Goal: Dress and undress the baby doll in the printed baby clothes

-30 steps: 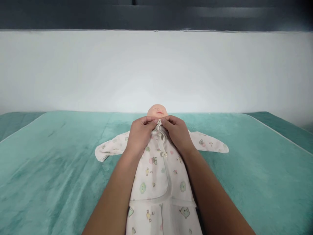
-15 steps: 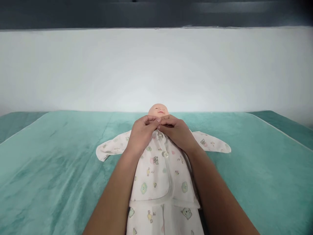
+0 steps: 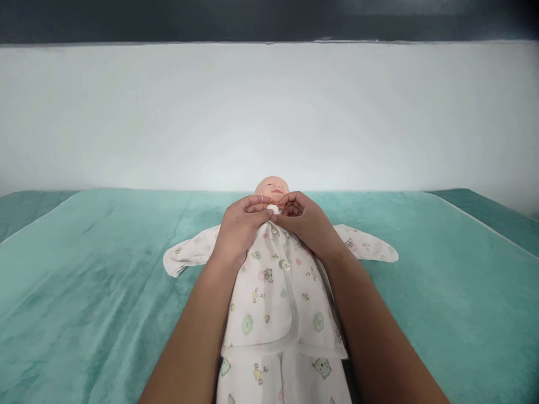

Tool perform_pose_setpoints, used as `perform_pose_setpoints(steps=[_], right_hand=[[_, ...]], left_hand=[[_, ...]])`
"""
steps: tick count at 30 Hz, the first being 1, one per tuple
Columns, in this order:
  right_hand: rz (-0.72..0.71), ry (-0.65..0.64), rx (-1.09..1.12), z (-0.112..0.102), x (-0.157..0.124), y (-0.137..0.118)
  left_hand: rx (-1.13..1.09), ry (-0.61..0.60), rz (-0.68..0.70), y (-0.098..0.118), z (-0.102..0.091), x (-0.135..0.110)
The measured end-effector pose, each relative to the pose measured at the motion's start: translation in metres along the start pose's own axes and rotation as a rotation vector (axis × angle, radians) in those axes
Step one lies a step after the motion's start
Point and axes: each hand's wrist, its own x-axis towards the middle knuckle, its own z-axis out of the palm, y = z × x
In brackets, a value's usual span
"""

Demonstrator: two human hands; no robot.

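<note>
A baby doll lies on its back, its head at the far end. It wears a white printed baby shirt with sleeves spread to both sides. At the collar, my left hand pinches the shirt's front edge between thumb and fingers. From the other side my right hand pinches the same neckline, fingers curled. A pale round top button shows between my fingertips; whether it sits through a buttonhole I cannot tell. Further down the front is another button.
Printed white pants cover the doll's lower body, under the shirt hem. A green plush cloth spreads beneath the doll to both sides. Behind it rises a white wall with a dark band along the top.
My fingertips have moved slightly apart at the collar, and the top button has come into view between them. Both hands stay at the neckline.
</note>
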Motion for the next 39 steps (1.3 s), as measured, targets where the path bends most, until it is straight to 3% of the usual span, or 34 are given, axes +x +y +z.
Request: perform_pose_setpoints(steps=[6,11,16,20,25,29,35,39], right_hand=[[-0.029,-0.031,0.007,-0.001,0.000,0.002],[-0.004,-0.051,0.044,-0.003,0.002,0.005],[0.015,-0.055,0.121,-0.011,0.003,-0.003],[0.072,-0.073,-0.068,-0.024,0.000,-0.016],[0.109,-0.295,-0.460,-0.030,-0.013,-0.037],[0.129,-0.389,-0.590,-0.023,-0.027,-0.052],[0.131,-0.311,-0.692,-0.015,-0.031,-0.052],[0.112,-0.283,-0.554,-0.016,-0.032,-0.040]], left_hand=[[-0.066,-0.047,-0.011,-0.001,-0.001,0.000],[0.187,0.057,0.082,0.000,0.003,0.000],[0.382,0.115,0.092,0.004,0.003,-0.010],[0.492,0.050,0.104,0.009,0.002,-0.027],[0.560,0.004,0.088,0.012,-0.002,-0.042],[0.563,-0.029,0.113,0.005,-0.009,-0.044],[0.509,-0.126,0.154,-0.004,-0.018,-0.037],[0.470,-0.181,0.164,-0.005,-0.022,-0.034]])
